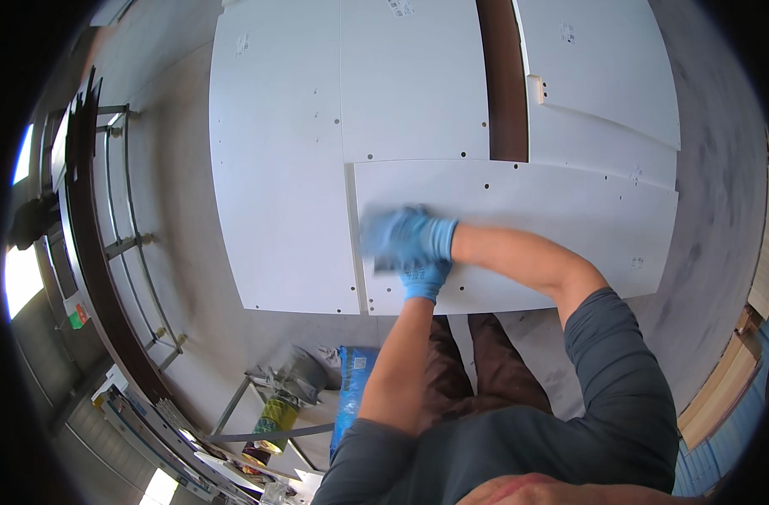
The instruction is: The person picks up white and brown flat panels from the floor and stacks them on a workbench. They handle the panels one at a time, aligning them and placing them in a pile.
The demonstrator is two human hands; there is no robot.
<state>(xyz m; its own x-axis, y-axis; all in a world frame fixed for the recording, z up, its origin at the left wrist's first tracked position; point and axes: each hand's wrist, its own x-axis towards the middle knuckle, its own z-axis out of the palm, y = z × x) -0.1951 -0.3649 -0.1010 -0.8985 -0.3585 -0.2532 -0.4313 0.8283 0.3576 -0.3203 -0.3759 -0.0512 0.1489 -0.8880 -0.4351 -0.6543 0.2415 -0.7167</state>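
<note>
Both my hands wear light-blue knit gloves and meet over a white panel [561,223] with drilled holes. My right hand [397,234] is smeared by motion, its forearm reaching across from the right. Just below it, partly covered by it, is my left hand [424,276]. A small dark patch shows at the lower left of the hands; whether it is a held thing or part of a glove I cannot tell. The fingers of both hands are hidden or blurred. Left of the hands runs a narrow gap, with another white panel [275,202] beyond it.
More white panels [414,76] lie farther off, with a dark brown strip [506,84] between two of them. A small pale block [536,90] sits by that strip. At left stands a metal rack [119,194]; at lower left lies a blue bag [351,379].
</note>
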